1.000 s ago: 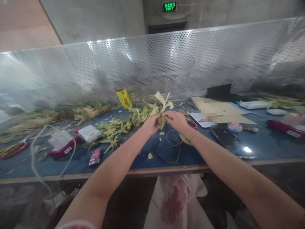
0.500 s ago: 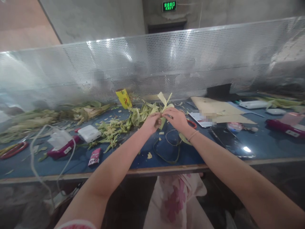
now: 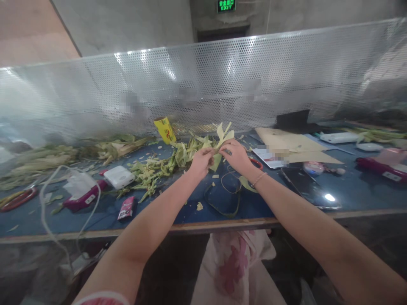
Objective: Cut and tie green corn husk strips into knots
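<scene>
Both hands meet above the middle of the blue table. My left hand (image 3: 202, 163) is closed, pinching the lower end of a bundle of pale green leaf strips (image 3: 221, 133). My right hand (image 3: 238, 157), with a thin bracelet at its wrist, grips the same strips from the right, fingertips close to the left ones. Several blades fan upward from the fingers, and a wider leaf piece hangs below. Exactly where the fingertips hold is partly hidden. Just left of my hands lies a heap of knotted green leaf pieces (image 3: 152, 171).
Behind the table (image 3: 193, 214) stands a perforated metal screen (image 3: 210, 84). Red-handled scissors (image 3: 256, 164) and a phone (image 3: 307, 186) lie rightward, near brown paper (image 3: 286, 140). Leftward are a white power bank (image 3: 118, 177), a tissue pack (image 3: 79, 199), a cable (image 3: 44, 212) and dried leaves (image 3: 47, 163).
The leaf strips have tilted and spread slightly to the right between my fingers. My right hand has shifted a little; both hands keep their hold. The surroundings are unchanged.
</scene>
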Demonstrator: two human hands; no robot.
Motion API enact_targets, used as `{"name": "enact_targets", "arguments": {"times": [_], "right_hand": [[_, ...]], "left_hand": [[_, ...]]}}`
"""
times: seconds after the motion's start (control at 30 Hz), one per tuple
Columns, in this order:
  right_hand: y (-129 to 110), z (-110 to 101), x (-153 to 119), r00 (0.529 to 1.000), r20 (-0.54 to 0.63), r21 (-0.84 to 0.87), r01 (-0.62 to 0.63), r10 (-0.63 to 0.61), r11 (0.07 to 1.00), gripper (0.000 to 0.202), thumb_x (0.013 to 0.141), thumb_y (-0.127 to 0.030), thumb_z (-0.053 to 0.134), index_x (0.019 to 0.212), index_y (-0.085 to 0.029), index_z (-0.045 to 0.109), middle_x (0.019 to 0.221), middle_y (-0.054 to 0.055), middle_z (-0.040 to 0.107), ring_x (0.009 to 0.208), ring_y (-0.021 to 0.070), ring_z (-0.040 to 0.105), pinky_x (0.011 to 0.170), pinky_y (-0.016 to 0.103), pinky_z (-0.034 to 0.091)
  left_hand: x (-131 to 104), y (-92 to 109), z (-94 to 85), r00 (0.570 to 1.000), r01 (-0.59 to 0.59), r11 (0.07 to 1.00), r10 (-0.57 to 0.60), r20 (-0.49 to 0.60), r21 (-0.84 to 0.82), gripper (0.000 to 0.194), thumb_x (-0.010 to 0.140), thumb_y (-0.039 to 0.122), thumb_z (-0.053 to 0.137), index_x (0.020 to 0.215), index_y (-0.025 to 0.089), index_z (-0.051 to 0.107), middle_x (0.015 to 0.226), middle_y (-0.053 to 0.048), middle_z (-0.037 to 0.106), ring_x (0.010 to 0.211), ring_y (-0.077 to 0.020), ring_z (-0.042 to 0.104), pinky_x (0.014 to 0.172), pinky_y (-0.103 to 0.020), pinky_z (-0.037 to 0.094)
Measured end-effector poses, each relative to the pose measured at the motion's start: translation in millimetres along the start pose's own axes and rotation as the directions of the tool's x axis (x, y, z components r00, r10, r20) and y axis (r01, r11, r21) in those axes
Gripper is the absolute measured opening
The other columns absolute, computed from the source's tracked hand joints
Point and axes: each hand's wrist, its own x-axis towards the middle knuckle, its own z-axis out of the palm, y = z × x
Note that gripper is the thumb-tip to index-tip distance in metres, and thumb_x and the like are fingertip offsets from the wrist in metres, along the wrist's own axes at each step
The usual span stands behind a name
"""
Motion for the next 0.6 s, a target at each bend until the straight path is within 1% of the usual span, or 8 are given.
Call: {"name": "enact_targets", "arguments": {"times": [0.1, 0.17, 0.3, 0.4, 0.47, 0.6], "right_hand": [[-2.7, -1.3, -0.8, 0.997, 0.048, 0.023, 0.06, -0.061, 0.998, 0.014, 0.083, -0.018, 0.055, 0.074, -0.019, 0.066, 0.082, 0.006, 0.065, 0.086, 0.0196, 0.058, 0.083, 0.035, 0.044], [-4.7, -1.6, -1.6, 0.997, 0.053, 0.015, 0.055, -0.056, 0.998, 0.015, 0.084, -0.018, 0.054, 0.076, -0.019, 0.067, 0.082, 0.006, 0.068, 0.085, 0.0194, 0.06, 0.083, 0.035, 0.044], [-8.0, -1.5, -2.4, 0.998, 0.047, 0.003, -0.042, 0.042, 0.999, 0.017, 0.084, -0.021, 0.054, 0.077, -0.021, 0.069, 0.081, 0.005, 0.071, 0.08, 0.0191, 0.063, 0.079, 0.033, 0.046], [-10.1, -2.5, -2.5, 0.99, 0.052, 0.038, -0.132, 0.13, 0.991, 0.018, 0.084, -0.024, 0.053, 0.078, -0.021, 0.069, 0.078, 0.004, 0.071, 0.073, 0.0179, 0.063, 0.072, 0.031, 0.046], [-10.9, -3.2, -2.8, 0.983, 0.048, 0.067, -0.181, 0.178, 0.981, 0.018, 0.084, -0.026, 0.052, 0.078, -0.02, 0.068, 0.075, 0.003, 0.07, 0.069, 0.0168, 0.063, 0.069, 0.029, 0.046], [-10.2, -3.0, -4.2, 0.978, 0.032, 0.129, -0.207, 0.204, 0.97, 0.013, 0.083, -0.027, 0.052, 0.081, -0.02, 0.063, 0.073, 0.002, 0.068, 0.067, 0.0161, 0.062, 0.068, 0.029, 0.046]], "left_hand": [[-1.2, -0.9, -0.1, 0.999, -0.043, 0.998, 0.043, -0.006, 0.056, 0.01, 0.068, 0.016, 0.067, 0.071, 0.012, 0.058, 0.05, 0.006, 0.046, 0.043, -0.003, 0.041, 0.043, -0.017, 0.031], [-1.3, -2.1, -0.4, 0.998, -0.065, 0.995, 0.066, -0.003, 0.079, 0.008, 0.069, 0.015, 0.065, 0.071, 0.012, 0.058, 0.051, 0.006, 0.046, 0.043, -0.0031, 0.041, 0.044, -0.017, 0.032], [1.4, -6.9, -2.2, 0.991, -0.136, 0.98, 0.135, 0.017, 0.146, 0.002, 0.071, 0.015, 0.06, 0.073, 0.013, 0.059, 0.05, 0.006, 0.047, 0.043, -0.0038, 0.041, 0.044, -0.018, 0.032], [4.1, -10.3, -4.3, 0.979, -0.204, 0.957, 0.202, 0.032, 0.205, 0.013, 0.071, 0.017, 0.062, 0.084, 0.016, 0.063, 0.056, 0.004, 0.054, 0.043, -0.0049, 0.043, 0.045, -0.019, 0.034], [5.2, -11.3, -5.5, 0.97, -0.244, 0.935, 0.239, 0.049, 0.256, 0.017, 0.072, 0.018, 0.062, 0.089, 0.017, 0.065, 0.059, 0.003, 0.057, 0.043, -0.0052, 0.044, 0.045, -0.02, 0.035], [6.0, -12.2, -5.4, 0.956, -0.292, 0.892, 0.281, 0.084, 0.345, 0.016, 0.074, 0.017, 0.06, 0.088, 0.017, 0.068, 0.056, 0.003, 0.056, 0.042, -0.0055, 0.044, 0.046, -0.02, 0.037]]}}
